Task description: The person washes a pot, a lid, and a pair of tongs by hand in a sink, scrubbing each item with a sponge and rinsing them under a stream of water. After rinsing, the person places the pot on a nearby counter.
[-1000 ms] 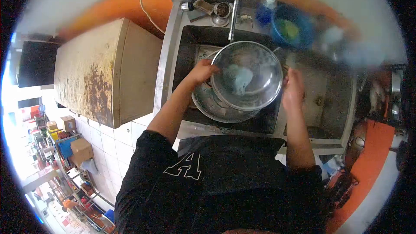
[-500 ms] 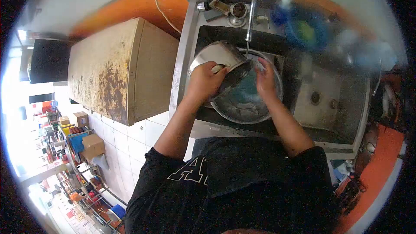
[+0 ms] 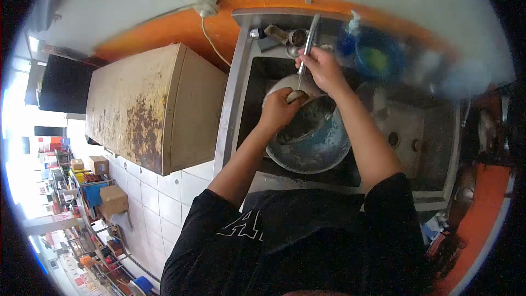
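Observation:
My left hand [image 3: 281, 108] is closed on the handle of a metal pot [image 3: 313, 116], which is tilted with its dark inside facing me. The pot rests over or in a large round metal basin [image 3: 307, 165] in the left sink. Cloudy bluish water or suds show inside the basin. Above the pot, my right hand [image 3: 323, 70] has its fingers closed around the metal faucet spout [image 3: 310, 37]. A thin stream of water [image 3: 299, 82] runs from the spout toward the pot. The pot's far side is partly hidden by my hands.
A second sink basin [image 3: 408, 126] lies to the right. On the back ledge are a scrub sponge [image 3: 276, 34], a pump bottle [image 3: 349, 35] and a blue bowl [image 3: 378, 57] with something yellow-green inside. A stained cabinet [image 3: 137, 109] stands at the left.
My right hand has moved up from the basin's right side to the faucet spout. The pot has shifted down and right in view, its inside turned more toward me.

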Available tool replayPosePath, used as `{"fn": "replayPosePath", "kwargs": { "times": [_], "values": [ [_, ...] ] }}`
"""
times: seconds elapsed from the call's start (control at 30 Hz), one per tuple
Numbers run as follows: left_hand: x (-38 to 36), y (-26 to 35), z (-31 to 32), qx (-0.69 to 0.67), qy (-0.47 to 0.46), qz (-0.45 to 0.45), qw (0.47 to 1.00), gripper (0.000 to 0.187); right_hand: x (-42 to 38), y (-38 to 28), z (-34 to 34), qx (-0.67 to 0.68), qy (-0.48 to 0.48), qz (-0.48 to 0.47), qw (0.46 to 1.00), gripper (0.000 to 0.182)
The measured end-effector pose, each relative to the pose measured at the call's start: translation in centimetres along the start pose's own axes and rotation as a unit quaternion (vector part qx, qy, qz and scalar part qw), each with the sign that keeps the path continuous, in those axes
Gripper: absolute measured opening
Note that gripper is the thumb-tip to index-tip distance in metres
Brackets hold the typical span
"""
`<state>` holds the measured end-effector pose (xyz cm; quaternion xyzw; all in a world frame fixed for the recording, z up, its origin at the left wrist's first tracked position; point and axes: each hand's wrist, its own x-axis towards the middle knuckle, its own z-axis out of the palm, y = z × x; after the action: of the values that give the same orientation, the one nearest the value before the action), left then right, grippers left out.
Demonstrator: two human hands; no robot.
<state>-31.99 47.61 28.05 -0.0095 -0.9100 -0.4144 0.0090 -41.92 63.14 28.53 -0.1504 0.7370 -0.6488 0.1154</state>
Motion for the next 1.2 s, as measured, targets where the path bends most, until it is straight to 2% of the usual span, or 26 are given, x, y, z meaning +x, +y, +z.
{"fn": "replayPosePath", "kwargs": {
  "times": [0.07, 0.1, 0.13, 0.2, 0.3, 0.37, 0.4, 0.47, 0.5, 0.53, 0.6, 0.63, 0.73, 0.77, 0.8, 0.87, 0.9, 0.97, 1.0, 1.07, 1.1, 1.13, 1.2],
  "values": [
    [1.0, -1.0, 1.1, 0.004, -0.091, -0.008, 0.996, 0.022, 0.5, 0.7, -0.8, -0.011, -0.016, 0.000, 1.000, 0.022],
    [1.3, -2.1, 2.3, -0.025, -0.022, 0.047, 0.998, 0.019, 0.3, 0.8, -1.2, 0.020, -0.033, 0.010, 0.999, 0.022],
    [1.3, -2.0, 2.4, -0.026, -0.020, 0.051, 0.998, 0.019, 0.0, 0.7, -1.6, 0.052, -0.050, 0.022, 0.997, 0.023],
    [1.2, -1.8, 2.7, -0.150, 0.076, 0.086, 0.982, 0.015, -0.4, 0.8, -2.2, 0.036, -0.035, 0.009, 0.999, 0.022],
    [1.2, -1.0, 1.4, -0.138, 0.073, 0.123, 0.980, 0.018, -0.9, 3.2, -2.7, -0.030, -0.025, -0.045, 0.998, 0.028],
    [0.8, -0.6, 0.2, -0.116, 0.075, 0.130, 0.982, 0.019, -2.2, 4.8, -2.7, -0.219, -0.004, -0.143, 0.965, 0.041],
    [0.7, -0.4, -0.5, -0.096, 0.076, 0.136, 0.983, 0.019, -2.9, 5.7, -2.5, -0.219, -0.003, -0.145, 0.965, 0.041],
    [-0.1, -0.2, -1.1, -0.113, 0.089, 0.115, 0.983, 0.016, -4.2, 6.9, -1.9, -0.107, -0.036, 0.060, 0.992, 0.052],
    [-0.6, -0.2, -1.1, -0.132, 0.099, 0.091, 0.982, 0.013, -3.8, 7.6, -1.9, -0.040, -0.053, 0.126, 0.990, 0.056],
    [-0.9, -0.6, -0.9, -0.132, 0.095, 0.089, 0.983, 0.013, -4.0, 8.0, -1.5, -0.038, -0.052, 0.130, 0.989, 0.056],
    [-1.2, -1.6, -0.5, -0.124, 0.131, 0.092, 0.979, 0.009, -3.9, 8.7, -0.2, -0.075, -0.076, 0.039, 0.993, 0.057],
    [-1.3, -1.8, -0.5, -0.122, 0.130, 0.092, 0.980, 0.009, -4.7, 8.1, 1.3, -0.180, -0.033, -0.095, 0.979, 0.056],
    [-1.9, -1.9, -0.5, -0.128, 0.118, 0.040, 0.984, 0.007, -4.4, 6.5, 1.7, -0.192, -0.074, -0.082, 0.975, 0.054],
    [-2.2, -1.6, -0.7, -0.134, 0.102, 0.070, 0.983, 0.009, -3.7, 7.6, 1.6, -0.108, -0.094, -0.039, 0.989, 0.053],
    [-2.3, -1.5, -0.7, -0.139, 0.088, 0.100, 0.981, 0.010, -2.7, 8.7, 1.6, -0.108, -0.093, -0.038, 0.989, 0.053],
    [-2.3, -1.1, 0.1, -0.136, 0.111, 0.087, 0.981, 0.012, -1.2, 9.3, 1.8, -0.104, -0.094, 0.160, 0.977, 0.045],
    [-2.3, -0.9, 0.3, -0.134, 0.134, 0.075, 0.979, 0.015, -1.0, 9.6, 2.4, -0.103, -0.093, 0.160, 0.977, 0.045],
    [-2.3, -1.6, 0.9, -0.114, 0.135, 0.090, 0.980, 0.020, -1.0, 6.9, 4.2, -0.295, -0.092, 0.087, 0.947, 0.038],
    [-2.4, -2.1, 1.3, -0.094, 0.138, 0.101, 0.981, 0.026, -1.6, 6.5, 4.3, -0.295, -0.089, 0.089, 0.947, 0.038],
    [-2.5, -2.1, 0.9, -0.089, 0.130, 0.083, 0.984, 0.024, -2.4, 6.5, 4.6, -0.267, -0.061, -0.061, 0.960, 0.032],
    [-2.7, -2.0, 0.7, -0.083, 0.124, 0.063, 0.987, 0.023, -2.3, 7.6, 3.9, -0.273, -0.085, -0.095, 0.953, 0.042],
    [-2.7, -2.0, 0.6, -0.083, 0.126, 0.062, 0.987, 0.023, -2.6, 8.4, 3.0, -0.274, -0.086, -0.096, 0.953, 0.042],
    [-2.9, -2.0, 0.2, -0.116, 0.136, 0.050, 0.983, 0.012, -3.4, 10.3, 0.9, -0.032, -0.092, 0.028, 0.995, 0.050]
  ]
}}
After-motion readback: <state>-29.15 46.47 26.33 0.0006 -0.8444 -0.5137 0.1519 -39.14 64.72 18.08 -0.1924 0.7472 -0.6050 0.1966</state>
